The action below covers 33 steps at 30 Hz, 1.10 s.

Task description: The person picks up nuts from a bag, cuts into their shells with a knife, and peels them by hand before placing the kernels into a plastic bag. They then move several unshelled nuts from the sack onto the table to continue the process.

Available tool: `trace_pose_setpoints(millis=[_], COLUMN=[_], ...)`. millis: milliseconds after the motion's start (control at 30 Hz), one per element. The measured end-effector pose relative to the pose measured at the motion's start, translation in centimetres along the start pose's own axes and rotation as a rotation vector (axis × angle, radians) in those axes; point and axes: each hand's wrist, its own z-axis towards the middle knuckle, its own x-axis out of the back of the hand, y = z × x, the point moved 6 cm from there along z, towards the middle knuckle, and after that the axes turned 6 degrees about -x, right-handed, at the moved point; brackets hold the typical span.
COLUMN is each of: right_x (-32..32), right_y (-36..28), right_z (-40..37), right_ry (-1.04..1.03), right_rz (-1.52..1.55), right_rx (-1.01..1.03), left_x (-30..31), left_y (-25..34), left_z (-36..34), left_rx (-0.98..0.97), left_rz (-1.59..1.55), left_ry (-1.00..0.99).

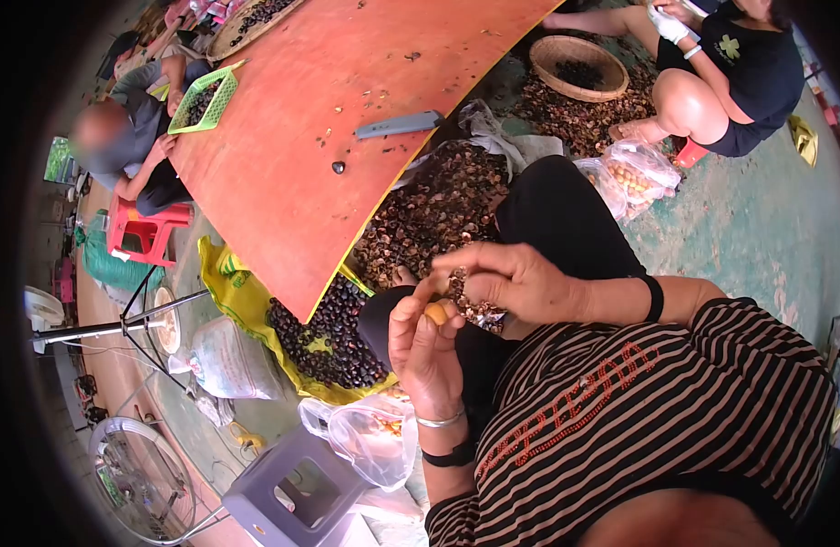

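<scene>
Left hand (422, 351) clamped on yellowish nut (435, 314), thumb against it; right hand (527, 284) just beside, fingers bent, can't tell whether gripping. Dark nuts (292, 339) in yellow sack (226, 273), near orange worktop (274, 191).

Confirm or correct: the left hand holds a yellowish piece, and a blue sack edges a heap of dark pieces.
Wrong colour: the head view shows a yellow sack edging the heap of dark pieces. The left hand does hold the yellowish piece.

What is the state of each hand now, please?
Left hand: closed, holding a yellowish piece.
Right hand: partly curled; whether it holds anything cannot be told.
</scene>
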Motion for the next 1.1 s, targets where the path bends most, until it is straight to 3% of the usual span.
trace_pose_setpoints(millis=[33,100,133,233,267,367,433,567,600,700,767,833,900,967,1100], right_x=[0.6,1.9,2.3,2.8,2.9,3.0,3.2,2.3,2.2,1.4,1.1,1.2,2.5,3.7,6.2], right_y=[0.1,0.6,0.8,1.7,2.2,3.4,4.2,4.7,5.1,5.5,5.4,5.0,4.9,3.7,1.1], right_z=[0.2,0.7,0.6,0.7,0.8,0.7,0.9,1.1,1.2,1.3,1.6,2.0,3.0,4.5,7.6], right_ry=[0.039,0.132,0.125,0.075,0.090,0.073,0.043,0.005,-0.021,-0.070,-0.081,-0.071,-0.061,-0.063,-0.096], right_rz=[-0.003,-0.197,-0.235,-0.341,-0.383,-0.223,-0.184,-0.039,-0.047,-0.026,-0.045,-0.095,-0.117,-0.255,-0.445], right_rx=[-0.046,0.049,-0.096,-0.175,-0.120,-0.160,-0.295,-0.390,-0.407,-0.432,-0.415,-0.422,-0.398,-0.350,-0.235], left_x=[0.1,0.1,0.2,1.2,1.9,3.2,3.9,13.3,15.2,24.3,27.3,27.9,24.9,20.8,14.4], left_y=[-0.2,0.2,0.2,0.1,0.0,0.2,1.9,5.6,6.9,9.2,10.0,11.5,13.7,15.0,11.8], left_z=[0.0,0.1,0.0,0.1,0.2,-0.3,-1.1,-5.4,-7.1,-13.2,-16.2,-17.4,-14.6,-9.8,4.2], left_rx=[0.049,0.052,0.089,0.114,0.126,0.143,0.041,-0.246,-0.303,-0.423,-0.424,-0.424,-0.553,-0.523,-0.529], left_rz=[-0.030,-0.053,-0.050,-0.112,-0.156,-0.332,-0.406,-0.288,-0.230,0.200,0.511,0.901,0.859,0.919,0.909], left_ry=[0.027,0.035,0.064,0.137,0.111,0.073,0.050,0.373,0.531,1.025,1.150,1.165,1.116,1.040,0.450])
